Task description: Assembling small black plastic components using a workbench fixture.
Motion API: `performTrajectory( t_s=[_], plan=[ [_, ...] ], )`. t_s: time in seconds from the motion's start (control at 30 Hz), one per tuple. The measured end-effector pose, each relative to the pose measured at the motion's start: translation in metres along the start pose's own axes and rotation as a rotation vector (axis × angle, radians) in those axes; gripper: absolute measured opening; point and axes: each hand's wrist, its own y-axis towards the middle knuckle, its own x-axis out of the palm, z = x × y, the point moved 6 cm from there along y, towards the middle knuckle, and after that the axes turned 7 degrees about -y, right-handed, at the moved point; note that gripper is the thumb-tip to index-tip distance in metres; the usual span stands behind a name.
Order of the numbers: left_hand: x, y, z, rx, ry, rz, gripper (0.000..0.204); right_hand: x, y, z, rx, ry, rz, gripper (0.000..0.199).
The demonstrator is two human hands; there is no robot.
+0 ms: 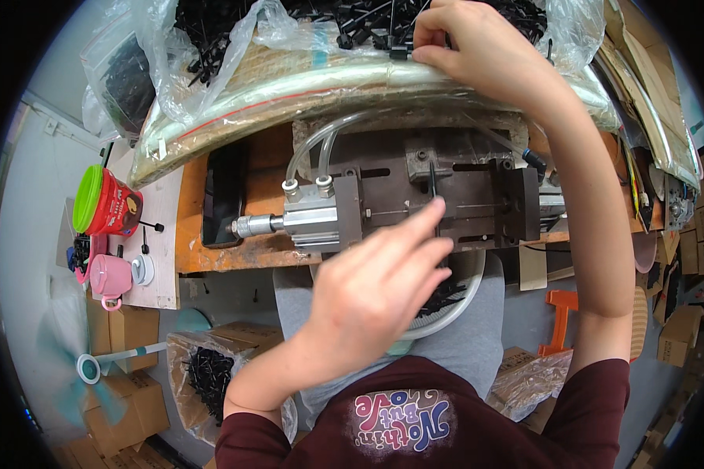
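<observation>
I see little free room at the metal fixture (446,203): clear hoses (321,148) arch over its left end, the plastic bag of black ties (305,86) overhangs behind, and the bowl (465,301) blocks below.

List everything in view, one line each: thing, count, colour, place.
pneumatic cylinder: one, silver, left of the jig
metal jig: one, dark brown, bench centre
clear hoses: two, arching up from the cylinder
black plastic parts: many, in clear bags, top
white bowl: one, on the lap, holding black parts
red tub: one, green lid, left shelf
pink mug: one, below the tub
cardboard boxes: several, brown, floor left
orange stool: one, floor right
left hand: fingertip at the jig
right hand: pinching a black part
</observation>
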Motion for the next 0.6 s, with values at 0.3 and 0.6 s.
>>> performTrajectory(
  t_s=[0.3, 0.6],
  plan=[
    [0.044, -0.022, -0.015, -0.036, 0.256, -0.052, 0.026, -0.037, -0.062, -0.030, 0.095, 0.406, 0.269, 0.022],
    [0.039, -0.011, -0.012, -0.069, 0.274, -0.136, 0.025, -0.008, -0.149, -0.041, 0.234, 0.701, 0.247, 0.030]
  ],
)
